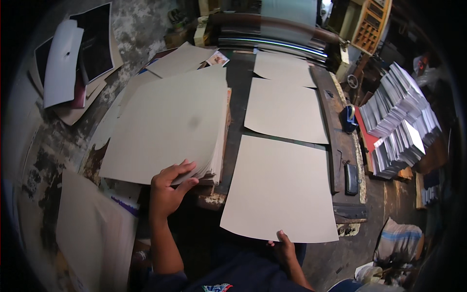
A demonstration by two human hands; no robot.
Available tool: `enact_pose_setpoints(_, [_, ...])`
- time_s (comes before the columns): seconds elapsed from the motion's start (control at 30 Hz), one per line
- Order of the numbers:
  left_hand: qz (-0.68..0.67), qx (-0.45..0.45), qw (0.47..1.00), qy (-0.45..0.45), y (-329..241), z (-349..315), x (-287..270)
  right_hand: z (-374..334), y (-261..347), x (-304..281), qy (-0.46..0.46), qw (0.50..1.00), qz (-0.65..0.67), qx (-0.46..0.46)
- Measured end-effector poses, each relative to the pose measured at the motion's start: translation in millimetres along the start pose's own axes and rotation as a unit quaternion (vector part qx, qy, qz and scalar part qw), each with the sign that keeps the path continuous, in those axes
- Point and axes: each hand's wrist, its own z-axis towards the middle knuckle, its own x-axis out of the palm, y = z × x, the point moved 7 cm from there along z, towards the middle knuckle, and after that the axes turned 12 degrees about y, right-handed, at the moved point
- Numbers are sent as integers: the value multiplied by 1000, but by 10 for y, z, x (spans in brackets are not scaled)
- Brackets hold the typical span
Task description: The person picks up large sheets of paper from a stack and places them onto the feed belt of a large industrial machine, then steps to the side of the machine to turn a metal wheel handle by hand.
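Observation:
A tall stack of greyish-beige cardboard sheets sits left of centre. My left hand curls around its near edge by the right corner, fingers over the top sheet and thumb lower. Just there, the sheet edges bend and fan apart. On the right, a single cardboard sheet reaches past the table's near edge. My right hand pinches its near edge, thumb on top and fingers mostly underneath. Beyond it lie another cardboard sheet and a further one, in a row leading to the rollers.
A metal roller machine spans the table's far end. A wooden rail runs along the right, beside a blue tape dispenser and a black case. Bundled paper stacks stand right. More boards lean at lower left.

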Motion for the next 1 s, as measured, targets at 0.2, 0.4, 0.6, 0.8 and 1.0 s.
enact_pose_setpoints(0.2, [93, -13, 991, -98, -139, -113, 69, 249, 213, 140, -15, 1000, 4, -13])
enact_pose_setpoints(0.4, [-53, -32, 965, -254, 84, -179, 93, 707, 373, 48, 35, 996, 69, -46])
enact_pose_setpoints(0.6, [-220, -29, 891, -397, -18, -190, -166, 1004, 528, -39, 1, 992, 70, -102])
enact_pose_setpoints(0.8, [-71, -11, 964, -257, -230, -388, 112, 957, 480, 137, -52, 991, 90, -83])
enact_pose_setpoints(1.0, [2, 136, 987, -90, -881, -382, 296, 395, 1425, 1263, 286, 951, 85, -82])
